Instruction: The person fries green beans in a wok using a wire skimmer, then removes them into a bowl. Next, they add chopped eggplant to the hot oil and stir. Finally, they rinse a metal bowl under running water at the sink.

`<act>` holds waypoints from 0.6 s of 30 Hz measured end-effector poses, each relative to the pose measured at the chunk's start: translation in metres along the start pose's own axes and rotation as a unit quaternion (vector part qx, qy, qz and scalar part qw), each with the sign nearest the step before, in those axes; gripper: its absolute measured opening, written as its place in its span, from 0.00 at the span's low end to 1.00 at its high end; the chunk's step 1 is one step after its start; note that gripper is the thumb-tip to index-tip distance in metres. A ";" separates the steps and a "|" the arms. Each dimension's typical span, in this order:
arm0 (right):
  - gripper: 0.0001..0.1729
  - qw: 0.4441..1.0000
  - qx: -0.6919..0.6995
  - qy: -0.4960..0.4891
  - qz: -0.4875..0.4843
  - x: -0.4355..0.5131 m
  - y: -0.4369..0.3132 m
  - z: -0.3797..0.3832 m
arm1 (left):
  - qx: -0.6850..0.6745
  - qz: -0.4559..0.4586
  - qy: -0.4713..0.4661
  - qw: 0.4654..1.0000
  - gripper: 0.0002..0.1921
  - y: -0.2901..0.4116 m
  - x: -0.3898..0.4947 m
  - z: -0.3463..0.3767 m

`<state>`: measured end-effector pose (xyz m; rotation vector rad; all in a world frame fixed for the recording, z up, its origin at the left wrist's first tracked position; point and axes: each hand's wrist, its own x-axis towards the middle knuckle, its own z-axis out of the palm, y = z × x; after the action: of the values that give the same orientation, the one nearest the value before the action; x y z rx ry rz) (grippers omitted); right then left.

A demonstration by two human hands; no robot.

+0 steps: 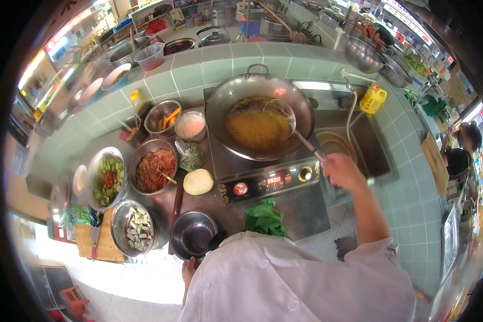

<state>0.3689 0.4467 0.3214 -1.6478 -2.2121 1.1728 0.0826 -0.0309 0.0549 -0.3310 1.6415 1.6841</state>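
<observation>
My right hand (342, 171) grips the handle of a long metal skimmer ladle (281, 110). Its round head is in the wok (217, 116), over bubbling yellow-brown oil (257, 126). The wok sits on an induction cooker (265, 181) with a lit display and a knob. Low in the picture, my left hand (189, 269) holds the near rim of a steel bowl (194, 235) with nothing visible in it. My sleeve and torso hide part of that bowl and hand. Just beyond it lies a cut pale-green vegetable piece (198, 182).
Left of the cooker stand bowls of minced meat (155, 171), cut green vegetables (104, 181) and pale chunks (139, 227). A cleaver (94, 239) rests on a cutting board (82, 241). A green cloth (265, 217) hangs in front. At right is a sink (370, 141); people work beyond the tiled wall.
</observation>
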 end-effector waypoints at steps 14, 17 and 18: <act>0.18 0.910 0.377 -0.158 0.073 0.011 0.006 0.033 | 0.093 0.006 0.034 0.995 0.11 0.003 0.002 -0.006; 0.15 0.912 0.386 -0.128 0.047 0.011 0.018 0.048 | 0.103 0.019 0.044 0.994 0.11 0.004 0.000 -0.003; 0.15 0.916 0.384 -0.110 0.040 0.012 0.024 0.054 | 0.109 0.021 0.035 0.993 0.10 0.005 0.000 -0.003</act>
<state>0.3534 0.4324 0.2654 -1.3032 -1.4433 1.9860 0.0784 -0.0334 0.0583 -0.2525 1.8764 1.5200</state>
